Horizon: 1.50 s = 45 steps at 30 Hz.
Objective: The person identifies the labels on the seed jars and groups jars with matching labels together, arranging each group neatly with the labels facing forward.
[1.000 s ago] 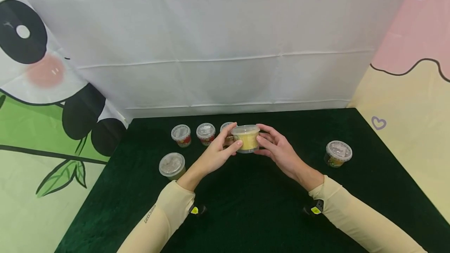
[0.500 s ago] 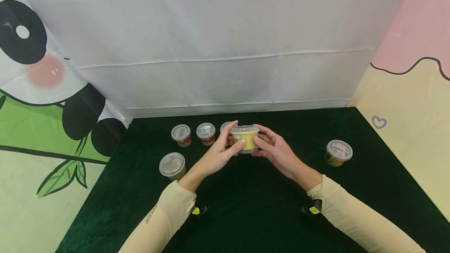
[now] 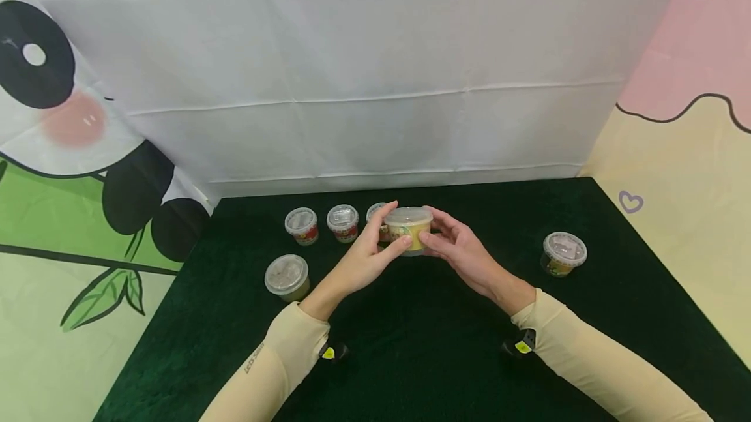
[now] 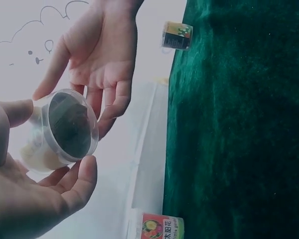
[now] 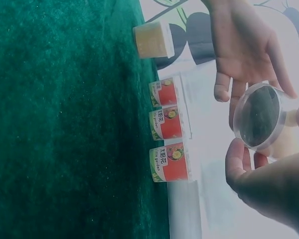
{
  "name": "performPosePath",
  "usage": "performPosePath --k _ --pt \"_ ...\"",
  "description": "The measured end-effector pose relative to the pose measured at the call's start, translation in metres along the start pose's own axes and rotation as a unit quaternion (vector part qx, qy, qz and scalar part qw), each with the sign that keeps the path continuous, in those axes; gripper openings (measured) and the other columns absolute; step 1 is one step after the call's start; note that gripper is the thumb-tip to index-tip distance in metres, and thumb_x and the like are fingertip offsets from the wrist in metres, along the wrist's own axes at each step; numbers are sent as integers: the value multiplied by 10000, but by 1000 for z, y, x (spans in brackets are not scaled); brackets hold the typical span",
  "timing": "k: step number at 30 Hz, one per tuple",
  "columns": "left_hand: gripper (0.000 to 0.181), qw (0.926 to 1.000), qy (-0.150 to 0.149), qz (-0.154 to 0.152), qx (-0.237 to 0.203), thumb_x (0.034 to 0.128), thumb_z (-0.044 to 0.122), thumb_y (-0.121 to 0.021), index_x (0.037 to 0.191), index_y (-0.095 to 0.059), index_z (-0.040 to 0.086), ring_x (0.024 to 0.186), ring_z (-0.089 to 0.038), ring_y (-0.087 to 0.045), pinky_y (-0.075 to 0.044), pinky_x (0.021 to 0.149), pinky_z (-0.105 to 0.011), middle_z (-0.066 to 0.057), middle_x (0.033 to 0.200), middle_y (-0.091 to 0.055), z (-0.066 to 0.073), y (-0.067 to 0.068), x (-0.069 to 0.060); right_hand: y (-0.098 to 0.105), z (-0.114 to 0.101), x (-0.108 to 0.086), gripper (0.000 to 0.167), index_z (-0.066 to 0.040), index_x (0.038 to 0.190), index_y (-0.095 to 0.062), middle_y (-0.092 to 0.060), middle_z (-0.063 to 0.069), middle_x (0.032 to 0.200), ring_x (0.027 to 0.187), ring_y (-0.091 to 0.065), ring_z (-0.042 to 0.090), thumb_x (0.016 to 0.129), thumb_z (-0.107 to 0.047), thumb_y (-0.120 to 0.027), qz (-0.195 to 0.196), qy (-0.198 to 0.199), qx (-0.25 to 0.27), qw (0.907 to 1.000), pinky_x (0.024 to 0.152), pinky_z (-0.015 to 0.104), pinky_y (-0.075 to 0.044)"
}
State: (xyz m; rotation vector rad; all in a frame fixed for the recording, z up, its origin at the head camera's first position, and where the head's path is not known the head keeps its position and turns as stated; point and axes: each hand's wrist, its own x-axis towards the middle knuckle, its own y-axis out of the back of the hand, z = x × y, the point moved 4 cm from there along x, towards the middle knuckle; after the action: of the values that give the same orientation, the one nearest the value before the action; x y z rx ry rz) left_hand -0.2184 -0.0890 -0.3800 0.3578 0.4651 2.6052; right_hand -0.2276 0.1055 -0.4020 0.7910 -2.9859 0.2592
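Between both hands, a clear lidded tub with yellow contents (image 3: 412, 229) is held above the green cloth. The left hand (image 3: 365, 257) grips its left side, thumb across the front. On its right side the right hand (image 3: 467, 254) grips it, thumb on the front. Seen in the left wrist view, the tub (image 4: 45, 144) shows its round dark-looking base, with fingers of both hands around it. The right wrist view gives the same base of the tub (image 5: 259, 117) at the right.
Two small red-labelled tubs (image 3: 302, 226) (image 3: 343, 224) stand at the back left, a third partly behind the left hand. A wider lidded tub (image 3: 287, 276) is beside the left forearm. Another tub (image 3: 564, 254) stands at the right on the green cloth (image 3: 434, 357); a white sheet hangs behind.
The held tub has turned slightly, showing more of its printed label at the left. The right thumb has shifted a little left along its front.
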Motion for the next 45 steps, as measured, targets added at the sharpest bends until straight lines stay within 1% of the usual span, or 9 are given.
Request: performPosePath --k 5,11,14,17,22,29,35,39,45 --pt "664 9999 -156 -20 73 1059 251 -559 1609 -187 254 1201 -315 -532 -557 913 -431 -117 1503 -327 3 6 0 3 -2 0 602 -124 1595 -269 -419 165 1509 1272 -513 282 1067 -227 -538 55 7 -11 10000 1005 345 -504" --pt "623 9996 -286 32 -43 1067 227 -537 1600 -215 248 1194 -306 -550 -548 914 -428 -138 1506 -359 3 11 -2 3 -5 -1 577 -86 1573 -238 -413 187 1503 1240 -545 240 1086 -266 -490 44 -64 304 9995 1023 365 -495" --pt "612 9994 -310 103 -100 1066 204 -539 1595 -234 242 1204 -305 -551 -543 926 -426 -141 1512 -368 2 13 -2 2 -6 -1 561 -83 1569 -233 -404 184 1501 1259 -526 247 1094 -266 -469 -18 -107 388 9992 1035 387 -486" --pt "608 9992 -331 209 -69 1061 179 -552 1589 -254 215 1196 -311 -565 -550 919 -415 -156 1512 -380 2 15 -3 1 -6 -1 572 -101 1583 -218 -376 171 1518 1312 -472 285 1096 -280 -460 -98 -206 255 9994 1070 438 -451" --pt "588 9987 -275 406 -100 1056 157 -563 1578 -290 157 1106 -308 -615 -571 880 -378 -195 1464 -422 2 17 -5 0 -4 0 599 -123 1603 -203 -334 165 1503 1351 -416 337 1097 -335 -443 -177 -389 60 9991 1114 505 -390" --pt "570 9986 -126 483 -153 1055 167 -566 1567 -314 142 1069 -291 -614 -570 873 -360 -200 1402 -440 -3 16 -5 -1 -2 0 570 -169 1617 -206 -331 160 1517 1347 -409 339 1103 -298 -415 -187 -306 193 9992 1089 488 -409" --pt "592 9992 -92 335 -204 1058 183 -560 1576 -273 185 1137 -307 -577 -548 908 -384 -180 1438 -434 -5 14 -6 -1 0 -2 566 -180 1620 -201 -325 162 1534 1339 -419 329 1105 -291 -409 -266 -165 241 9992 1076 477 -423" --pt "589 9993 -97 237 -261 1062 203 -552 1573 -258 219 1150 -299 -570 -549 908 -397 -159 1462 -427 -6 13 -7 -1 -1 -3 575 -173 1619 -196 -365 178 1535 1343 -446 312 1102 -283 -424 -288 -174 195 9992 1091 488 -413" --pt "578 9995 -121 202 -233 1064 212 -550 1566 -266 235 1147 -290 -572 -547 905 -404 -146 1466 -431 -6 12 -8 -1 -1 -3 584 -166 1618 -200 -384 186 1529 1337 -460 313 1099 -286 -437 -258 -239 126 9993 1096 501 -408"
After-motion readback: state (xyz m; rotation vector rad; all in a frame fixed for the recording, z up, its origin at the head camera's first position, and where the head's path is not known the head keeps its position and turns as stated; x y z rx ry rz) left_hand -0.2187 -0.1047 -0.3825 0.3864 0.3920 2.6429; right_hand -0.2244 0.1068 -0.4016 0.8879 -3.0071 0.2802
